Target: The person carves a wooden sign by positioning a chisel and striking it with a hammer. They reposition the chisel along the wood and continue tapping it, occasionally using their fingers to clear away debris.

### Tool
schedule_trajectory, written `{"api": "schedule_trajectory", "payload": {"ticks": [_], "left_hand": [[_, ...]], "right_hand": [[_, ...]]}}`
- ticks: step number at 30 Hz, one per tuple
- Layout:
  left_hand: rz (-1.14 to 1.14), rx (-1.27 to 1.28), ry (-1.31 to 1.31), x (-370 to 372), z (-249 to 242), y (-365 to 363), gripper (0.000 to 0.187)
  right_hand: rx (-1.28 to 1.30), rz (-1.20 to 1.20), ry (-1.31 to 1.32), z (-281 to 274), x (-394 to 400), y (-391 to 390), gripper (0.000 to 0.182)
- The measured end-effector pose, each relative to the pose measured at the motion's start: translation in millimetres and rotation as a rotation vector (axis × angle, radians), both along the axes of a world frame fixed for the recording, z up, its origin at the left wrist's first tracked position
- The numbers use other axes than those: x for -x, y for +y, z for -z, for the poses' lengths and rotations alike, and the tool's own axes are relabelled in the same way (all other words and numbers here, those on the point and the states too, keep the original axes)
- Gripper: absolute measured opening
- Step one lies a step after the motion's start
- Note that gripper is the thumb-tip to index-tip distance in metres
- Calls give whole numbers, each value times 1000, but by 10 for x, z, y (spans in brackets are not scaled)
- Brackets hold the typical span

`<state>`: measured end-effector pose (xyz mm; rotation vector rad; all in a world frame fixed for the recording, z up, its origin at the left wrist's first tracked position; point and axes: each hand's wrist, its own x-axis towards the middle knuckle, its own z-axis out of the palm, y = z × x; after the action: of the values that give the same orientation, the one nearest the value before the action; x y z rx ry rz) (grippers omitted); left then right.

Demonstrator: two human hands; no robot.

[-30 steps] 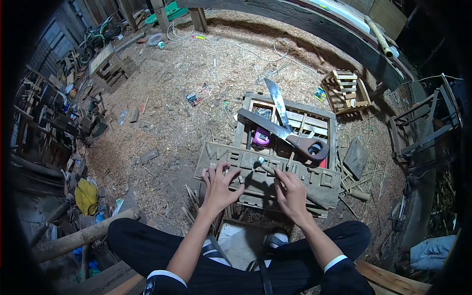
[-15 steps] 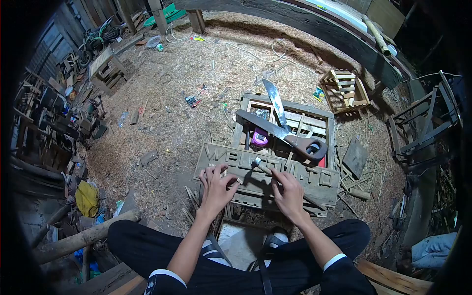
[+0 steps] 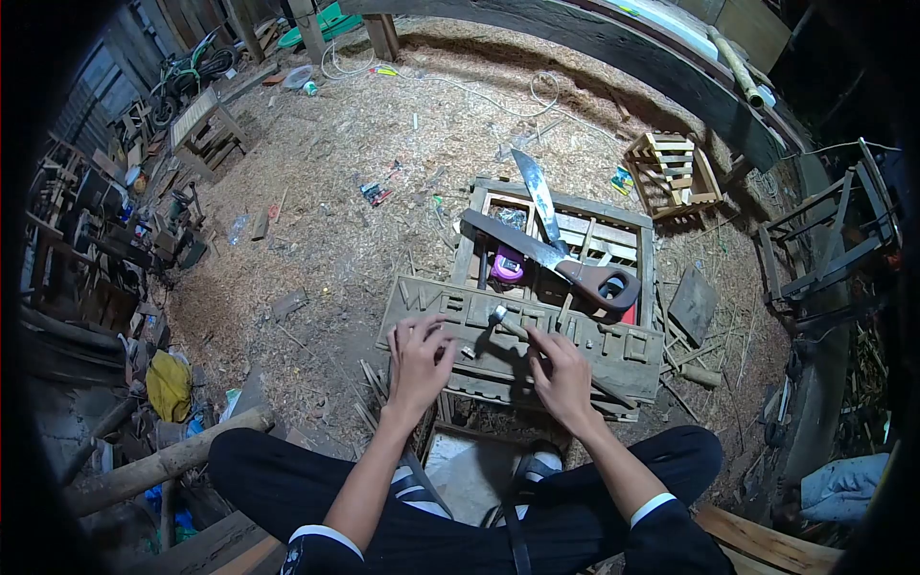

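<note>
My left hand (image 3: 419, 362) hovers over or rests on the left part of a worn wooden board (image 3: 628, 369), with fingers apart and nothing seen in them. Just right of its fingertips lies a small pale piece (image 3: 468, 352). In my right hand (image 3: 563, 379) is a hammer, its shiny head (image 3: 498, 313) pointing up and left over the board; the fingers close round its wooden handle (image 3: 515, 329). Small wooden blocks form raised shapes along the board. Beyond it, a handsaw (image 3: 508, 240) with a brown handle lies across a slatted wooden frame, near a purple tape measure (image 3: 507, 265).
A second blade (image 3: 537, 192) crosses under the saw. To the right are a slatted crate (image 3: 674, 177) and a loose plank (image 3: 692, 307). Wood shavings cover the ground (image 3: 316, 201). A log (image 3: 177, 460) lies by my left knee.
My left hand has drawn back slightly to the left, away from the small pale piece, and its fingers have shifted. The right hand and hammer have hardly moved.
</note>
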<state>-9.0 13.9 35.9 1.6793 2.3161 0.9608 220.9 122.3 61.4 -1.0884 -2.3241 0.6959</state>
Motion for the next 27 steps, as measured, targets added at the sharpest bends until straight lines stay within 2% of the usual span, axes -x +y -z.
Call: {"api": "schedule_trajectory", "payload": {"ticks": [2, 4, 5, 7, 8, 11, 12, 14, 15, 17, 18, 20, 27], "left_hand": [[-68, -20, -59, 28, -40, 16, 16], [4, 45, -77, 44, -108, 8, 30], [2, 46, -77, 39, -94, 9, 30], [289, 28, -133, -9, -85, 32, 51], [285, 27, -133, -35, -86, 26, 51], [181, 28, -80, -62, -109, 28, 76], [187, 30, -82, -46, -119, 22, 76], [173, 95, 3, -15, -144, 8, 61], [176, 96, 3, 4, -95, -5, 61], [187, 101, 17, 26, 36, -26, 39], [186, 102, 17, 19, 35, -18, 39], [175, 65, -12, 4, 35, -1, 23], [207, -12, 5, 48, 113, 18, 18]], "right_hand": [[5, 12, 4, 18, 4, 2, 42], [11, 13, 8, -2, 8, 7, 42], [16, 15, 13, -8, 13, 9, 42], [19, 19, 36, 1, 15, 7, 43], [20, 27, 58, 2, 16, 12, 43], [35, 32, 66, -57, 27, 9, 43], [36, 38, 64, -55, 25, 10, 43], [36, 39, 42, -49, 25, 17, 44], [37, 42, 42, -35, 24, 18, 44], [57, 38, 45, 2, 28, 35, 44], [57, 38, 45, 13, 32, 39, 44], [64, 33, 51, 28, 44, 39, 44], [41, 24, 56, 41, 94, 30, 43]]}}
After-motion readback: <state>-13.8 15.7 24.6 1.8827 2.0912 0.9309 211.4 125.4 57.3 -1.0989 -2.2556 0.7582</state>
